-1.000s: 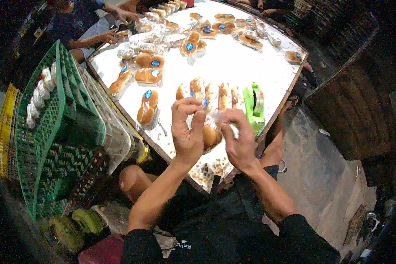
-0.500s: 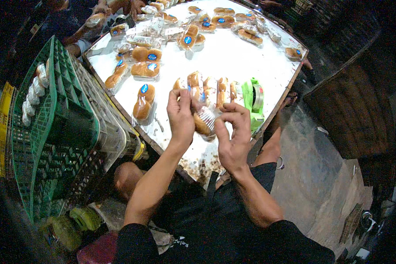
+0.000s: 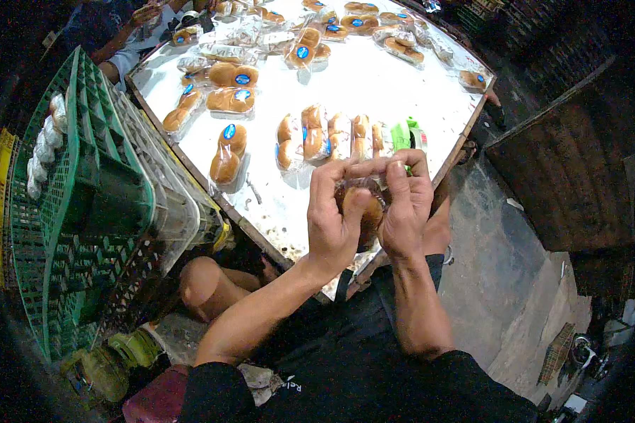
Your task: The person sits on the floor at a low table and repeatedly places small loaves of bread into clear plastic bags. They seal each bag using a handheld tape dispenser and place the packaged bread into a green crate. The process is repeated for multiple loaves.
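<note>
Close to the table's near corner, my left hand (image 3: 329, 215) and my right hand (image 3: 406, 211) are closed around a brown bread roll (image 3: 370, 220) in clear plastic. My left thumb presses on its front, and the fingers of both hands meet over its top. Just beyond my hands stands a row of several wrapped bread rolls (image 3: 315, 134), some with blue labels. The bright green tape dispenser (image 3: 401, 135) is at the row's right end, partly hidden behind my right hand.
More wrapped rolls (image 3: 233, 100) lie on the white table (image 3: 374, 84) at the left and far side. Stacked crates, a green one (image 3: 120, 197) foremost, stand along its left edge. Another person's hand (image 3: 147, 13) is at the far left. A wooden panel (image 3: 564, 176) stands at right.
My hands have moved right and come together around the roll, which was tilted with striped wrapping showing before. They now cover part of the tape dispenser.
</note>
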Demonstrator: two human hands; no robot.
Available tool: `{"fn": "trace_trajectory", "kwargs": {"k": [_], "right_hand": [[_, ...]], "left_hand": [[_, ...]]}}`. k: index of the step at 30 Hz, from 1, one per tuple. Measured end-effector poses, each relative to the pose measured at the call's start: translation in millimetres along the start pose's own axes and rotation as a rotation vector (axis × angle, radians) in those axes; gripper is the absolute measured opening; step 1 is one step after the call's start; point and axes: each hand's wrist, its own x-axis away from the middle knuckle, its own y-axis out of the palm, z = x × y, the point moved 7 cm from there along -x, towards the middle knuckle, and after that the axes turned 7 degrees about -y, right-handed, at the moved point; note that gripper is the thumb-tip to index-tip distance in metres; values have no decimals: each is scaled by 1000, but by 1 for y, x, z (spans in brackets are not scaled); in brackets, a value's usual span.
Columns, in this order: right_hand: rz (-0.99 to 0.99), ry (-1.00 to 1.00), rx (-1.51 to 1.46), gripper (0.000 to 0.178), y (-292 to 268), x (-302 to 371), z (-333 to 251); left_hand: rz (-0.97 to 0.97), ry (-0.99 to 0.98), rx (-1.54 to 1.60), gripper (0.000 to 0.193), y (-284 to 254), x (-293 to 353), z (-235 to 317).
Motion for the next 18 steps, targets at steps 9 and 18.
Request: {"fn": "trace_trajectory", "kwargs": {"k": [9,18], "right_hand": [[-78,-103,786,42,31,27,1],[-63,-262,911,17,21,17,4]], "left_hand": [[10,-383,215,23,-11,-11,-29],[3,-307,116,24,-14,-17,-55]]}}
